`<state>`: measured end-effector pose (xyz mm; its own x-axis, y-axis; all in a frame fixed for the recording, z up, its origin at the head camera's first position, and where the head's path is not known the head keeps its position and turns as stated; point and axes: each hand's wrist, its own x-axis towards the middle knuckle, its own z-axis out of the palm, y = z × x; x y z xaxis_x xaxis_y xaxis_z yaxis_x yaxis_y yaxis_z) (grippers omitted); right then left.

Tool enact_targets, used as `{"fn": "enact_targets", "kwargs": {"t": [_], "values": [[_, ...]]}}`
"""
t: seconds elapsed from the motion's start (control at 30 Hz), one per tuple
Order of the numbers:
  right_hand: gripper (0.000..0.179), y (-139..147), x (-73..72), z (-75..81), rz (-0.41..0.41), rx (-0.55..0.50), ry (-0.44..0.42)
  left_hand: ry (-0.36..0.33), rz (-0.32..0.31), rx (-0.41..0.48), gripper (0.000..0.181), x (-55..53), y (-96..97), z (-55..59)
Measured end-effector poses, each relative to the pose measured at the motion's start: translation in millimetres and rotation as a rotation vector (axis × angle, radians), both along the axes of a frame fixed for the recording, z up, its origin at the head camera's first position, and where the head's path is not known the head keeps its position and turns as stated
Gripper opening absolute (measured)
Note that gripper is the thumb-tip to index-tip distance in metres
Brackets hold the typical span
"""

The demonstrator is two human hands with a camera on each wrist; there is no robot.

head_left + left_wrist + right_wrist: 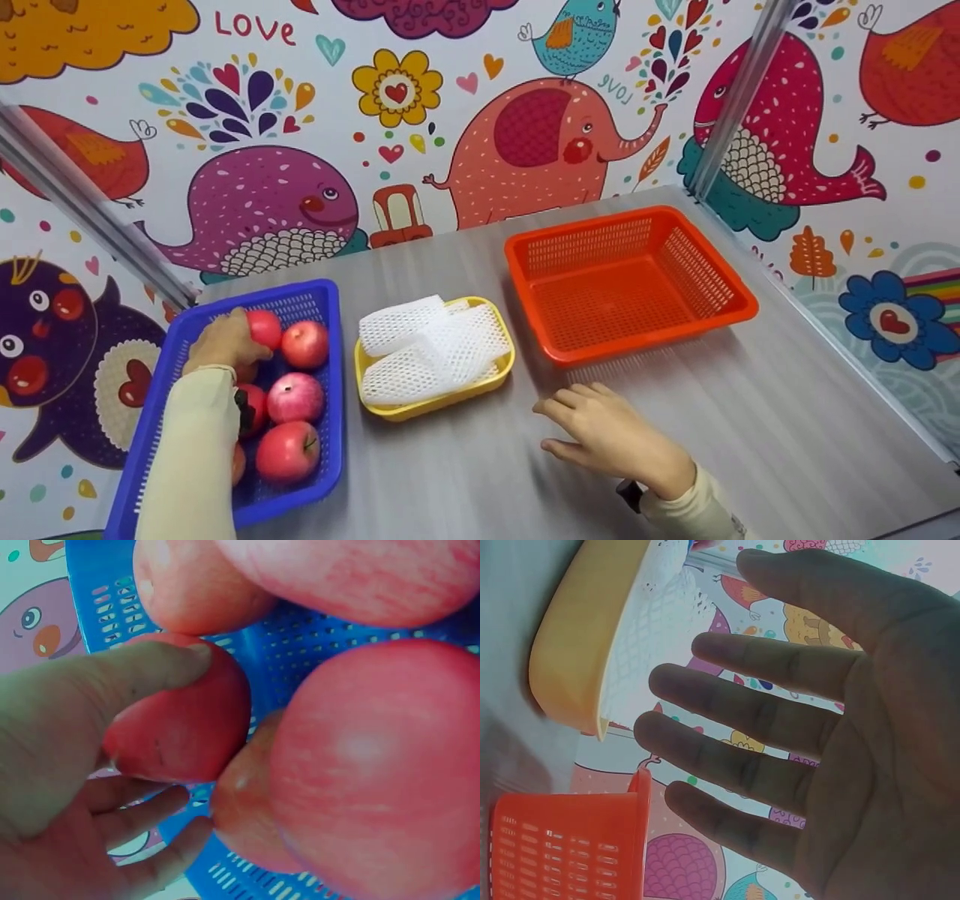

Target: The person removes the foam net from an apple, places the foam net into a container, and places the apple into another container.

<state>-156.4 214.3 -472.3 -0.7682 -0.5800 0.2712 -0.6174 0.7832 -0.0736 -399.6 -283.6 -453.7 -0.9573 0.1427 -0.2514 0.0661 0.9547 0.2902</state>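
Note:
My left hand (219, 343) reaches into the far left part of the blue basket (335, 390) and grips a red apple (265, 328). In the left wrist view the thumb lies across the top of this apple (191, 720), with the fingers at its other side. Several more apples sit around it, among them a pale-streaked apple (295, 398) and a red apple with a stem (289, 451). My right hand (611, 437) hovers in front of the red basket, holding nothing; the right wrist view shows its fingers (757, 712) spread and nearly straight.
Between the hands stands a small yellow basket (420, 409) heaped with white foam net sleeves (431, 349). The red basket (630, 292) stands at the back right of the grey table (750, 420). Printed wall panels (420, 150) enclose the table at the back and sides.

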Motion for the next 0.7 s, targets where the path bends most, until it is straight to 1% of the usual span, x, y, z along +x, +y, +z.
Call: {"fn": "enact_targets", "kwargs": {"t": [0.13, 0.27, 0.43, 0.57, 0.7], "values": [[0.037, -0.7, -0.8, -1.4, 0.017, -0.008, 0.011, 0.013, -0.009, -0.025, 0.089, 7.4, 4.4, 5.5], [0.037, -1.5, -1.6, -3.2, 0.044, -0.016, 0.039, 0.05, -0.033, -0.045, 0.089, 18.0, 10.6, 13.1], [0.037, -3.0, -1.9, -2.4, 0.042, -0.013, 0.017, 0.085, -0.062, -0.036, 0.095, 30.9, 16.1, 19.7], [0.037, -4.7, -1.6, -1.0, 0.035, -0.005, -0.007, 0.121, -0.071, -0.025, 0.095, 41.6, 20.6, 23.1], [0.037, -6.1, -1.4, -0.6, 0.041, -0.004, -0.006, 0.149, -0.067, 0.0, 0.092, 55.0, 25.4, 26.6]]}}
